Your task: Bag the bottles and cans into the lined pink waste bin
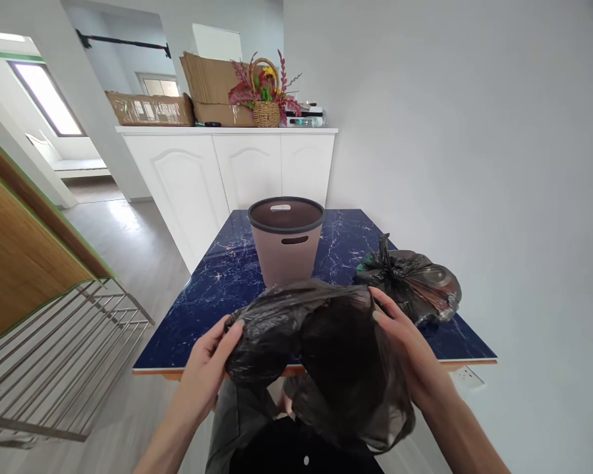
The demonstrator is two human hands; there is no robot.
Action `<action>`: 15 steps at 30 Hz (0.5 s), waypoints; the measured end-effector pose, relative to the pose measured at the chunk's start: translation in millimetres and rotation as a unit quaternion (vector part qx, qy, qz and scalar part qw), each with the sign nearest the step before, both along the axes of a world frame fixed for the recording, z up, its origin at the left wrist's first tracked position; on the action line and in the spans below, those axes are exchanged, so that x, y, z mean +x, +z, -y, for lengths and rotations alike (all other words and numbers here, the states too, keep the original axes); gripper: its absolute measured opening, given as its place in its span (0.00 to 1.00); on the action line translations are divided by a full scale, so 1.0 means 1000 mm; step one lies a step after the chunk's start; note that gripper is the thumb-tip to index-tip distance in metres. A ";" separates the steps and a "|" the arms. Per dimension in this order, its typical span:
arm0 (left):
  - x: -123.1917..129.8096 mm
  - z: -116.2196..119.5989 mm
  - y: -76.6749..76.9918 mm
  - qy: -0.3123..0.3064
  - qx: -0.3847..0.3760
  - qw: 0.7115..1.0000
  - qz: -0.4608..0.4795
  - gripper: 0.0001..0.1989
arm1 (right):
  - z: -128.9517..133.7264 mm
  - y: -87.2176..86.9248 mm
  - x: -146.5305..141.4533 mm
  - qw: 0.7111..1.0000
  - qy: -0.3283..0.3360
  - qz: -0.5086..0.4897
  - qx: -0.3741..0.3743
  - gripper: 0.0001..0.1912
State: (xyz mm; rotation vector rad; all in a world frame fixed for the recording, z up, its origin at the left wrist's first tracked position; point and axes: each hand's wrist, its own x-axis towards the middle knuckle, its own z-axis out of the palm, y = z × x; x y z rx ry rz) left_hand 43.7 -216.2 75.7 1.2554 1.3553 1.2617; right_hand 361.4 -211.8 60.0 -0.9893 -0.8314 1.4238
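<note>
A thin black plastic bag (346, 355) stretches between my two hands at the table's near edge, its mouth spread apart. My left hand (212, 355) pinches the bag's left side between thumb and fingers. On the other side, my right hand (400, 329) grips the rim near the upper right corner. Behind the bag, a mauve trash can (286, 253) with a dark rim and slotted handles stands upright on the table. To the right lies a knotted, filled black garbage bag (415, 283), close to my right hand.
The blue marbled table (217, 283) reaches from my lap toward a white cabinet (247, 164). On the cabinet are cardboard boxes (151, 110) and a flower basket (265, 113). A metal rack (79, 349) stands at left; a grey wall (474, 164) borders the right.
</note>
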 end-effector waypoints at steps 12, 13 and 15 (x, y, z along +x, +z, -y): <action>-0.050 -0.009 0.015 0.186 -0.046 0.966 0.174 0.28 | -0.007 -0.047 -0.015 0.964 0.114 0.237 0.044 0.29; -0.057 -0.010 0.014 0.194 -0.046 0.965 0.168 0.29 | -0.008 -0.048 -0.019 0.970 0.105 0.216 0.048 0.29; -0.075 -0.016 0.014 0.215 -0.041 0.966 0.139 0.32 | -0.009 -0.047 -0.025 0.979 0.091 0.176 0.052 0.30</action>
